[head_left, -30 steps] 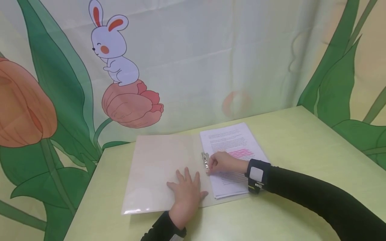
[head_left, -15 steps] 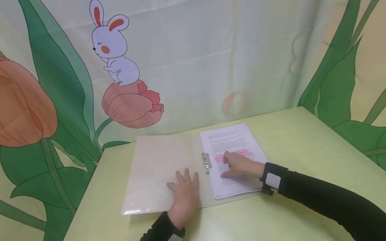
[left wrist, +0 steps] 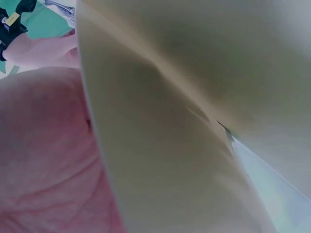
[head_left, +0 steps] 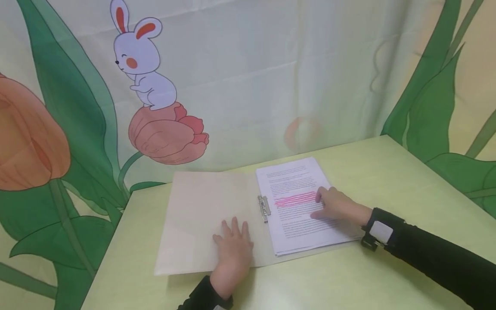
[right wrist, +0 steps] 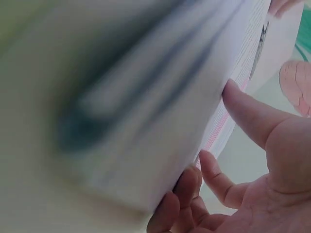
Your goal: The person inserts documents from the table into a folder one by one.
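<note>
A pale file folder point(head_left: 201, 202) lies spread out on the table in the head view. On its right side rests a stack of printed paper point(head_left: 286, 181) with pink highlighted lines point(head_left: 294, 199). A metal clip point(head_left: 264, 209) lies along the stack's left edge, lever down. My left hand point(head_left: 232, 254) presses on the left cover near its lower edge, fingers spread. Over the right part of the stack is my right hand point(head_left: 342, 206), its thumb and index finger apart. In the right wrist view, the right thumb point(right wrist: 252, 109) and fingertips point(right wrist: 187, 184) touch the paper.
The light yellow-green table point(head_left: 407, 185) extends right of the folder and towards the front. Behind it hangs a curtain point(head_left: 248, 86) printed with a rabbit and tulips. A black band with a white device point(head_left: 381, 231) sits on the right wrist.
My right hand has left the metal clip and moved right across the paper to its right side. The left hand stays on the cover, shifted slightly left. The clip and stack remain in place.
</note>
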`<move>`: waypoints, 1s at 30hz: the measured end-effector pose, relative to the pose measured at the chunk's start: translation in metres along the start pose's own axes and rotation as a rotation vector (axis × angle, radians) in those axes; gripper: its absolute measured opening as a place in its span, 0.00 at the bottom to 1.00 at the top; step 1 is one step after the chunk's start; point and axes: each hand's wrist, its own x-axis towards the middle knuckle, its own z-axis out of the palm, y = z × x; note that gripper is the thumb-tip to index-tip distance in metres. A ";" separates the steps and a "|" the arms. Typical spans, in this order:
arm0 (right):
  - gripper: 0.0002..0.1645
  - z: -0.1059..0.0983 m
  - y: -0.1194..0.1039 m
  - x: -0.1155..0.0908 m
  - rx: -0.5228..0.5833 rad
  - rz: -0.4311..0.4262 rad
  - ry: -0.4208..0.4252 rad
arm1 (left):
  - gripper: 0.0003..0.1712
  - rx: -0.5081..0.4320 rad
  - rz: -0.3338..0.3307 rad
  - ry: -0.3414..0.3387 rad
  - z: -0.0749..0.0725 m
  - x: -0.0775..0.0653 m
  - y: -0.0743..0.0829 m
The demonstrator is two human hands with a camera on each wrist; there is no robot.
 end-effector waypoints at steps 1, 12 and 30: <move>0.32 -0.001 0.002 -0.002 0.005 0.012 0.007 | 0.33 -0.001 -0.003 -0.006 0.000 -0.001 0.000; 0.42 -0.007 0.020 -0.009 0.008 0.124 0.113 | 0.37 0.002 -0.034 -0.021 0.000 -0.009 -0.010; 0.47 -0.014 0.023 -0.013 -0.016 0.182 0.089 | 0.44 -0.218 -0.108 0.042 0.013 -0.019 -0.042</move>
